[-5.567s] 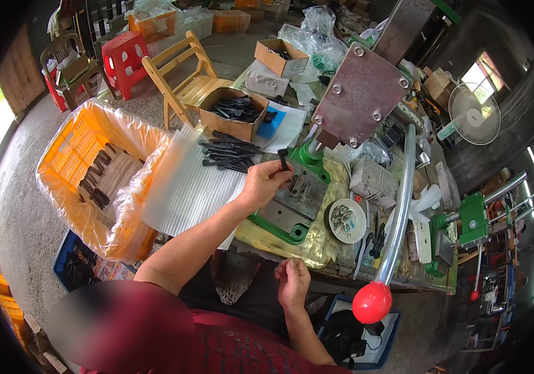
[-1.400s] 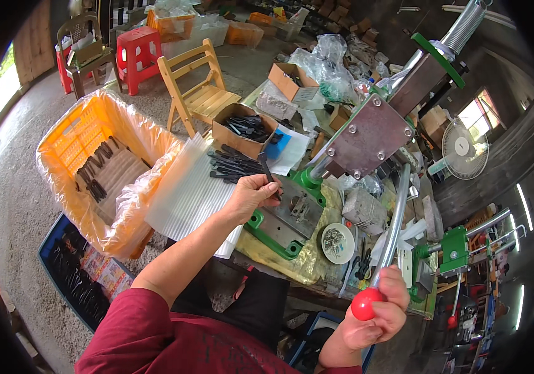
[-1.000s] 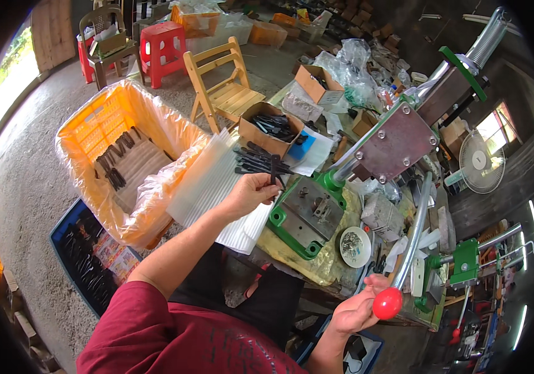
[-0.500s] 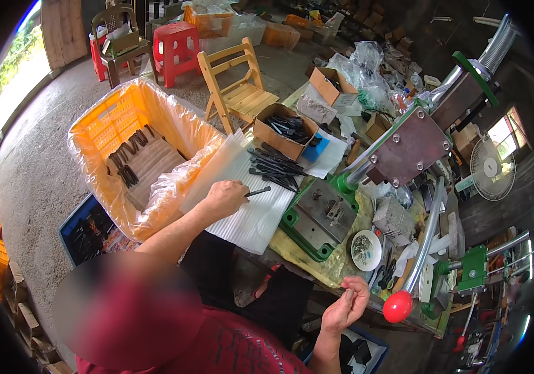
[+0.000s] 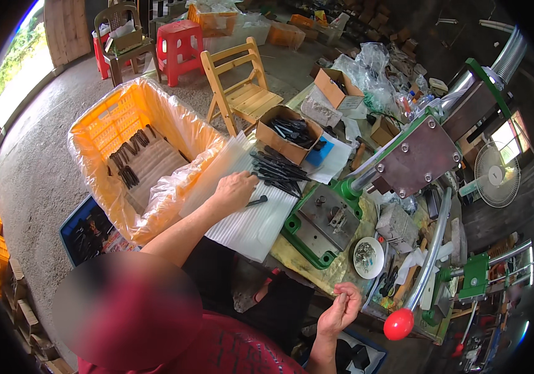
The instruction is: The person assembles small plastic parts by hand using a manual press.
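Here the left hand [image 5: 234,190] lies palm down on the white corrugated sheet [image 5: 251,224], with the fingers curled. A small black part [image 5: 257,201] lies just beside the fingertips; whether the fingers grip it or only touch it, I cannot tell, because the hand covers that end. Just beyond the hand is a loose pile of black parts [image 5: 277,169] on the same sheet, and behind it a cardboard box [image 5: 287,133] with more of them.

The right hand [image 5: 340,308] is raised near the table edge, apart from the red ball knob [image 5: 398,324] of the long lever. Its fingers are bent together loosely; if something small sits between them, it is too small to see.

The green press base [image 5: 320,225] stands between both hands, and a white dish [image 5: 367,257] with small metal pieces is near it. At the left, the orange crate [image 5: 126,156] lined with clear plastic holds rows of black parts, partly hidden by the plastic. The person's lap and the floor below are dark and hard to read.
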Available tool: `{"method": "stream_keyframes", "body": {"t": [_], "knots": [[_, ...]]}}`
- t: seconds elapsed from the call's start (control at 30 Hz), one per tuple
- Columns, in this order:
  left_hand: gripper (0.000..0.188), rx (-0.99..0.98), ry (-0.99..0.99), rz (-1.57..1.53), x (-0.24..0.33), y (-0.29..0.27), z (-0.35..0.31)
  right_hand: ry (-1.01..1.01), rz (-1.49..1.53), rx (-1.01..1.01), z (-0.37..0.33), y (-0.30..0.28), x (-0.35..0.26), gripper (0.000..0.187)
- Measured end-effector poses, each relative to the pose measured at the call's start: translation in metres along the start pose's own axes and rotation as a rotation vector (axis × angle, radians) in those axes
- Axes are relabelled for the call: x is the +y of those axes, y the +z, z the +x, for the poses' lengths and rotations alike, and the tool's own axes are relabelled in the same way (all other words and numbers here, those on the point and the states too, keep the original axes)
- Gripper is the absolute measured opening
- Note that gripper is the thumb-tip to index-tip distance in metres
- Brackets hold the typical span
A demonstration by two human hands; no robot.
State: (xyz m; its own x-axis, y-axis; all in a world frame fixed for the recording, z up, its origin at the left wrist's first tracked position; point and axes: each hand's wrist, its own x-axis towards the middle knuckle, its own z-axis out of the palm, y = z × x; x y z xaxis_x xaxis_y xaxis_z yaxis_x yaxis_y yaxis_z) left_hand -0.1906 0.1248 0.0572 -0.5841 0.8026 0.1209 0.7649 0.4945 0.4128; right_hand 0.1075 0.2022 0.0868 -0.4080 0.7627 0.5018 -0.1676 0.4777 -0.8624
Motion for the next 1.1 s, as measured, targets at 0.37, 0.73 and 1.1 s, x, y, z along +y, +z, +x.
{"method": "stream_keyframes", "body": {"t": [0.37, 0.73, 1.1], "knots": [[0.011, 0.151, 0.040, 0.085, -0.013, 0.033, 0.046, 0.043, 0.026, -0.009, -0.005, 0.001, 0.011, 0.008], [0.016, 0.133, 0.190, 0.056, 0.005, -0.005, 0.010, 0.102, 0.018, -0.078, -0.014, 0.002, 0.012, 0.009], [0.016, -0.043, 0.605, -0.381, 0.069, -0.027, -0.062, 0.101, -0.130, -0.316, 0.010, 0.015, 0.019, 0.021]]}}
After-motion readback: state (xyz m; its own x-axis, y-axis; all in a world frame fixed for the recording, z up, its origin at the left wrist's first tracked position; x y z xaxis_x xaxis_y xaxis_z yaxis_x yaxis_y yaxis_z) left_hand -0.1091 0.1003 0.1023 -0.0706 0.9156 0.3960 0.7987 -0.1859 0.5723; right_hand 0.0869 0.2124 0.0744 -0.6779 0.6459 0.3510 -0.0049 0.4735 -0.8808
